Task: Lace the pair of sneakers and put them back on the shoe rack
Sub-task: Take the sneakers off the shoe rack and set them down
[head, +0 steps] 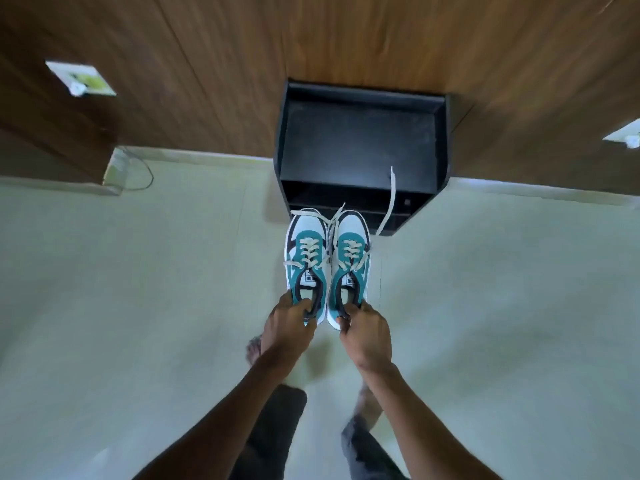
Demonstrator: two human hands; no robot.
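Note:
Two teal, white and black sneakers hang side by side above the pale floor, toes pointing at the shoe rack. My left hand (290, 329) grips the heel of the left sneaker (306, 258). My right hand (367, 332) grips the heel of the right sneaker (350, 261). Both carry cream laces through their eyelets; loose lace ends (389, 206) trail from the right sneaker up across the rack's front. The black shoe rack (360, 140) stands against the wooden wall, just beyond the toes, its top and open shelves bare.
A wood-panelled wall (214, 64) runs across the back with switch plates at left (81, 79) and right (625, 135). A thin cable (143, 174) lies on the floor at the left skirting. My bare feet and dark trousers (273, 427) are below the hands.

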